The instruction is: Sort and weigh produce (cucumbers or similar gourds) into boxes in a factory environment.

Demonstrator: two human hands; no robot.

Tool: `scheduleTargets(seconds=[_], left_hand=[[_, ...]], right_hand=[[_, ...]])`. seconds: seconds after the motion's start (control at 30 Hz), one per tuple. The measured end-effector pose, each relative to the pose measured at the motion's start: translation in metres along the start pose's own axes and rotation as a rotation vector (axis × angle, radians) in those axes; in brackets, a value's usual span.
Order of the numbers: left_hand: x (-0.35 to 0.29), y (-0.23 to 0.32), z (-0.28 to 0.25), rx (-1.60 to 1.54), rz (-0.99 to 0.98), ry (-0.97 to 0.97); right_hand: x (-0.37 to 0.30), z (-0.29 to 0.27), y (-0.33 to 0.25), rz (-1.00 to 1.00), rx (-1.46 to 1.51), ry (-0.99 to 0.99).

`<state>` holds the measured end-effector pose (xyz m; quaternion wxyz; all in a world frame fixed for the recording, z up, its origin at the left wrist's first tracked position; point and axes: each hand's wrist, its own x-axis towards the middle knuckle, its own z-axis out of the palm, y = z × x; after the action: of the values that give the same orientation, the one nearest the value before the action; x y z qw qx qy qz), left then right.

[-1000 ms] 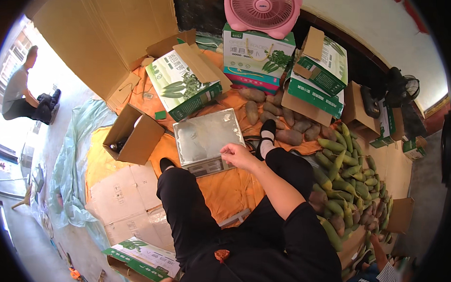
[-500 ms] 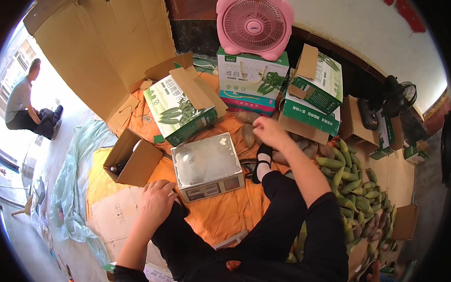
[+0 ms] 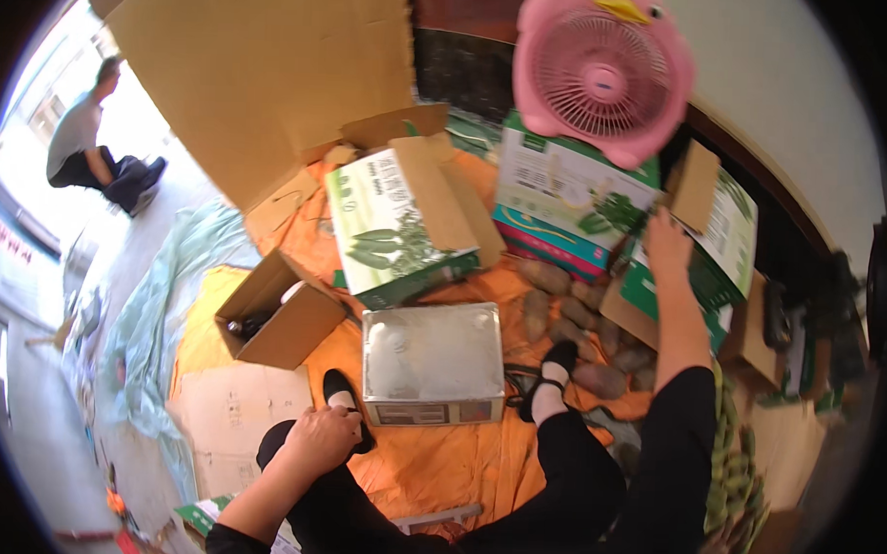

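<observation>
Item 1: your right hand reaches the green-white carton, grip unclear. Item 2: your left hand rests loosely curled on your knee, steadying.

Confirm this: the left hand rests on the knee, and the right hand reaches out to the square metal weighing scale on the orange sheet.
Not quite. In the head view the right hand reaches to the green and white cardboard box below the pink fan, not the square metal weighing scale. The left hand does rest on the knee.

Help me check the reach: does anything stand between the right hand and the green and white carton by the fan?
Nothing visible does. The right hand already rests on the green and white cardboard carton, just below the pink round fan.
</observation>
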<state>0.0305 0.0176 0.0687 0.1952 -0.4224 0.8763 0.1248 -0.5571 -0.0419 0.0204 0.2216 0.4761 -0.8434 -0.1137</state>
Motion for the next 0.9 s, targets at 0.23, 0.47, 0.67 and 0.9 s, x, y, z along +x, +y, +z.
scheduleTargets(seconds=[0.23, 0.47, 0.67, 0.9], left_hand=[[0.004, -0.007, 0.007, -0.081, -0.014, -0.043], [0.008, -0.007, 0.015, -0.095, 0.056, -0.017], [0.001, -0.011, 0.029, -0.028, 0.093, 0.082], [-0.012, -0.015, 0.030, 0.009, 0.147, 0.195]], right_hand=[[0.015, 0.055, 0.026, -0.120, -0.311, 0.110], [-0.026, 0.099, 0.102, 0.036, -0.254, 0.059], [-0.083, 0.036, 0.133, 0.010, -0.149, 0.097], [-0.147, -0.120, 0.144, 0.132, 0.139, 0.119]])
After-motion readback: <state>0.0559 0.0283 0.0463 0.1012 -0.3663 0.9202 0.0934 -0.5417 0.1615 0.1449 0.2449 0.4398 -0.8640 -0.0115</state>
